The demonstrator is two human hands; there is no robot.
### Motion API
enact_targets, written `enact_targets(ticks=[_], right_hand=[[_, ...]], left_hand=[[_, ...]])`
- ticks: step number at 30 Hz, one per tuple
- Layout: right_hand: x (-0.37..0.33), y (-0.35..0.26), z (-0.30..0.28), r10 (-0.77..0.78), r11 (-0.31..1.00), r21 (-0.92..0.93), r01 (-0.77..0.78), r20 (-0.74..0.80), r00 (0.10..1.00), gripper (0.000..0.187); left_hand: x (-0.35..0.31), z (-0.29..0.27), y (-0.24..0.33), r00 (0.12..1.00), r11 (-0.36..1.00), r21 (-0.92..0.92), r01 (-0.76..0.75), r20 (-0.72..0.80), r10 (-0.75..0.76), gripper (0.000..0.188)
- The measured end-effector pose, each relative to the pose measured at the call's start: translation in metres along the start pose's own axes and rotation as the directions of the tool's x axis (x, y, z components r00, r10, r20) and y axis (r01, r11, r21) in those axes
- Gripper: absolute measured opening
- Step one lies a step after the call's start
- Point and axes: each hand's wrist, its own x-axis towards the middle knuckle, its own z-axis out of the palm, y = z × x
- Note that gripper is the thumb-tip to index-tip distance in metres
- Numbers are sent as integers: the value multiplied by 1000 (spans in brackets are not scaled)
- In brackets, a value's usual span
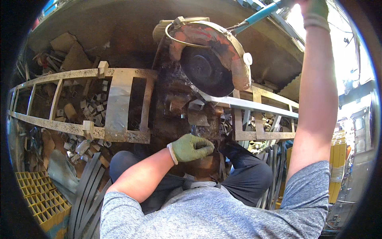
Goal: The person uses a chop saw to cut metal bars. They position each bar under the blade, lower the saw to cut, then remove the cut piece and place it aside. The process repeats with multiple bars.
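Note:
A cut-off saw with a worn red guard (223, 36) and a dark round blade (205, 73) stands in front of me. Stretched far up to the right, my right hand (315, 10), in a green glove, is closed round the saw's blue handle (258, 18). A silver metal bar (254, 104) runs from the right up to the blade's lower edge. My left hand (191, 148), also gloved in green, is curled just below the clamp area (197, 118) at the saw's base. Whatever its fingers hold, if anything, is hidden.
Metal rack frames extend left (119, 103) and right (262, 135) of the saw. Short cut metal pieces (93, 109) lie heaped beneath the left one. Long grey bars (85, 191) and a yellow gridded crate (41, 195) are at lower left, and yellow boxes (338, 159) at right.

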Motion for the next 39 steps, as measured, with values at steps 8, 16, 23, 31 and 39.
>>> enact_targets(ticks=[8, 16, 23, 31, 39], right_hand=[[86, 77, 67, -160, 371, -913, -169, -242, 957, 13], [57, 91, 91, -83, 202, -963, -181, -201, 976, 20], [-166, 7, 178, -289, 334, -916, 221, 124, 949, 28], [-466, 60, 274, 553, 357, -901, -245, -7, 833, 53], [-474, 137, 292, 760, 113, -977, -179, -31, 649, 25]], left_hand=[[-5, -5, 4, 997, 998, -4, 59, 45, -58, 41], [0, -6, 1, 990, 966, 217, -137, 53, 128, 45], [-4, -3, 9, 999, 987, 160, -26, 26, 22, 40], [2, 5, 13, 1000, 990, 144, -6, 25, 3, 35], [3, 7, 5, 999, 990, 137, -36, -18, 39, 32]])
